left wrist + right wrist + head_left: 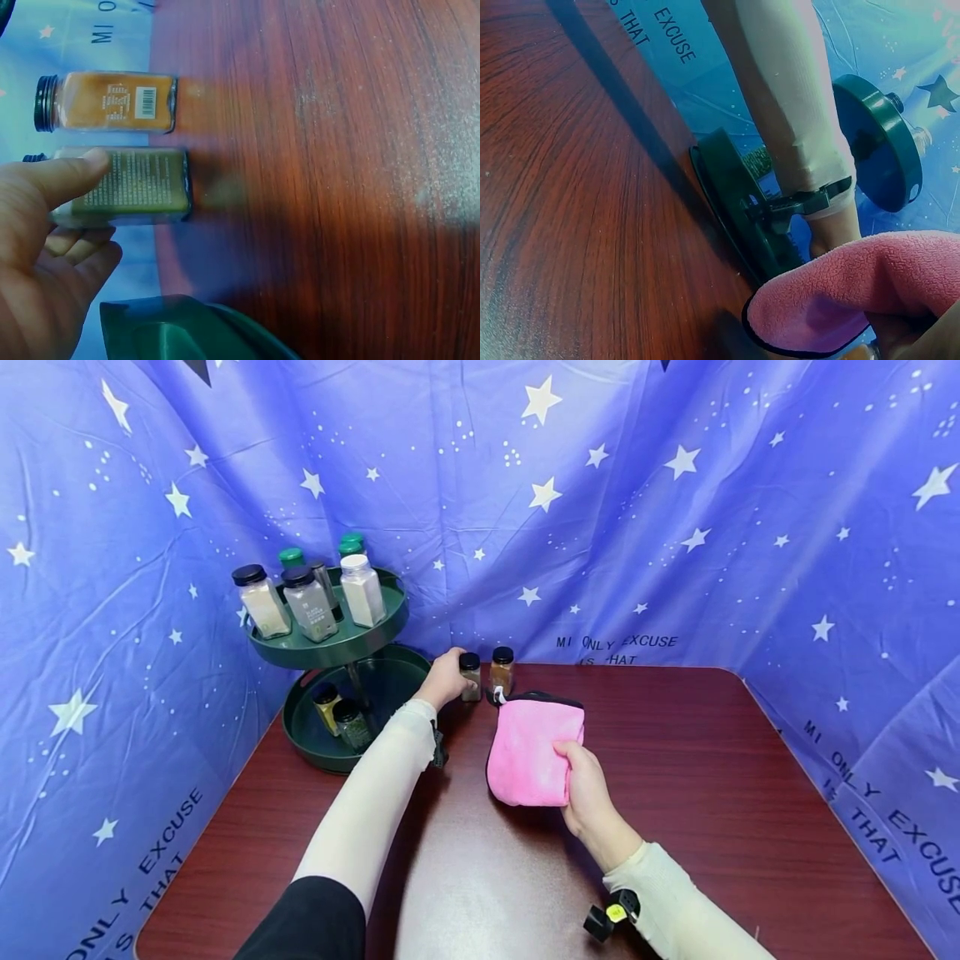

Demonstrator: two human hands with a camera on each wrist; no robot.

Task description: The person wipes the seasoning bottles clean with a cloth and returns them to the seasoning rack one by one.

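At the back of the table my left hand [446, 678] reaches a black-capped spice jar [470, 677]. The left wrist view shows the thumb across the greenish, text-covered side of that glass jar [139, 184], with fingers curled at its other side. Beside it stands a second jar with orange-brown contents [112, 103], barcode facing the camera. My right hand [588, 789] grips a folded pink cloth [528, 752] with dark edging and a small white tag, thumb over its right side. In the right wrist view the fuzzy cloth [840, 289] covers part of the left hand.
A two-tier green rack [318, 652] stands at the left. Several jars with black, green and white caps fill its upper tier; a yellow jar [327, 708] and a dark green jar [351, 725] sit below. A starry blue curtain [637, 510] surrounds the brown table [697, 777].
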